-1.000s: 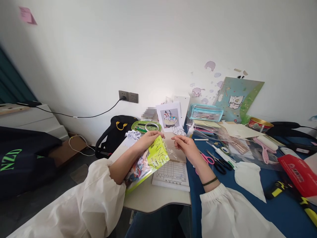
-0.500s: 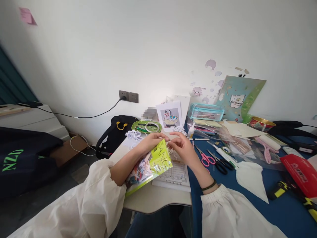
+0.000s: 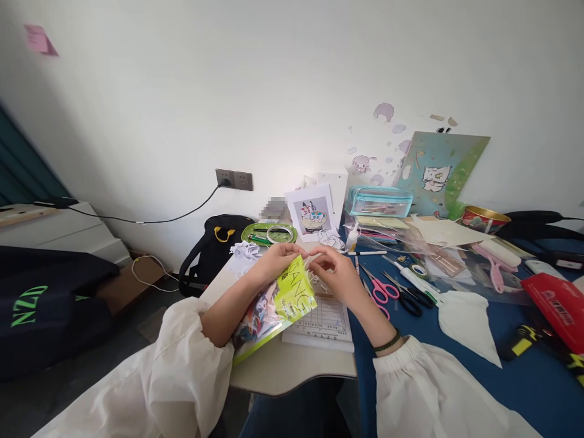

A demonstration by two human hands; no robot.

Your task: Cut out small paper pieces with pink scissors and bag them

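My left hand (image 3: 277, 265) is closed at the top edge of a yellow-green plastic bag (image 3: 292, 298) with a clear window, where colourful scraps show inside. The bag hangs tilted below the wrist, over a printed form pad (image 3: 326, 325). Close beside the bag's upper corner, my right hand (image 3: 335, 271) has its thumb and fingers pinched together. Thin whitish strips (image 3: 319, 283) show just under those fingers; what the fingertips hold is too small to make out.
Pink scissors (image 3: 385, 291) and black scissors (image 3: 410, 298) lie right of my right hand on the blue surface. Behind stand a green tray (image 3: 255, 233), a cat picture sheet (image 3: 296, 204) and a glue bottle (image 3: 353, 237). A white cloth piece (image 3: 468, 322) lies further right.
The view has shifted slightly. Both hands stay at the bag's upper edge, and the right fingers have curled in a little closer to the left hand.
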